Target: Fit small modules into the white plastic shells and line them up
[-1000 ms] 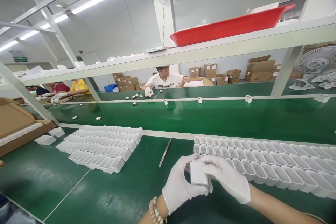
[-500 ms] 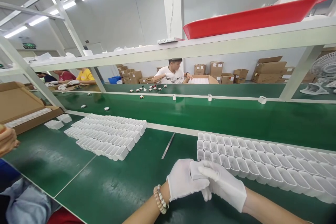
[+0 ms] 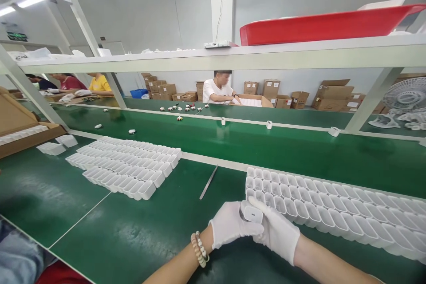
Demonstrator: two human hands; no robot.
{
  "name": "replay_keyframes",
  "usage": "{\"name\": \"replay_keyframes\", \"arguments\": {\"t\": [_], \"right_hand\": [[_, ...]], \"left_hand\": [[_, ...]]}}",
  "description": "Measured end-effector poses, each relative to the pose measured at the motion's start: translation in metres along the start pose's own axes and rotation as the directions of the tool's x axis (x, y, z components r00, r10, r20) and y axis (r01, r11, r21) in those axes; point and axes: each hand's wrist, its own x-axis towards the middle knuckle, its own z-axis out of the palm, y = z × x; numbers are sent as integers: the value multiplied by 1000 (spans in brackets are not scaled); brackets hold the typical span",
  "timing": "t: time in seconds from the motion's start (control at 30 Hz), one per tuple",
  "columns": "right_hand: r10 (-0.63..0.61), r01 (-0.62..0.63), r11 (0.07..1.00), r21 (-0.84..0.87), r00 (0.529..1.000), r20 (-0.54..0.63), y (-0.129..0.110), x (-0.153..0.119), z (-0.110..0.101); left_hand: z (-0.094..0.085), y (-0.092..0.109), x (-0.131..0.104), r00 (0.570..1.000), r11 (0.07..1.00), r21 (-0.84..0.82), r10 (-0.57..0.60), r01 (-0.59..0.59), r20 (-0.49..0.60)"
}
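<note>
Both my hands wear white gloves and meet over the table's near part. Between them is a white charger (image 3: 253,214) with rounded edges, its end with a small dark port slot facing me. My left hand (image 3: 229,225) grips it from the left, fingers wrapped round its lower side. On the right, my right hand (image 3: 278,233) holds it with the thumb along its top edge; its other fingers are partly hidden. Just beyond my right hand stand rows of open white plastic housings (image 3: 309,213). Metal tweezers (image 3: 208,183) lie on the table ahead of my left hand.
More rows of white housings (image 3: 129,164) stand to the left, near an open cardboard box (image 3: 29,120). Behind a pale rail runs a green conveyor belt (image 3: 293,146) with small white parts. A shelf (image 3: 186,64) bearing a red tray (image 3: 319,26) crosses above. A co-worker (image 3: 218,88) sits opposite.
The charger has turned in my hands, so its port end now faces me. My view has shifted slightly right, and the neighbour's hand at the left edge has almost gone from view.
</note>
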Motion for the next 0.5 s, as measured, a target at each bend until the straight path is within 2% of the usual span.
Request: {"name": "replay_keyframes", "arguments": {"t": [0.07, 0.13, 0.23, 0.3, 0.4, 0.5], "right_hand": [[58, -56, 992, 116, 998, -9, -2, 1, 1], [36, -34, 992, 119, 999, -12, -2, 2, -1], [-115, 111, 991, -80, 992, -51, -8, 4, -13], [-214, 193, 956, -220, 974, -73, -21, 4, -25], [-365, 289, 874, -390, 921, -138, -56, 6, -39], [-525, 351, 763, -543, 826, -204, -86, 10, -42]], "left_hand": [[-1, -3, 2, 1000, 1000, 8, 13, -13, 20], [-1, -3, 2, 1000, 999, 49, -2, 1, 7], [-3, 0, 0, 995, 982, 171, -70, 80, -68], [-5, 2, -1, 991, 967, 230, -89, 110, -96], [-8, 5, 0, 993, 957, 276, -68, 93, -98], [-10, 5, 1, 993, 950, 302, -45, 76, -110]]}}
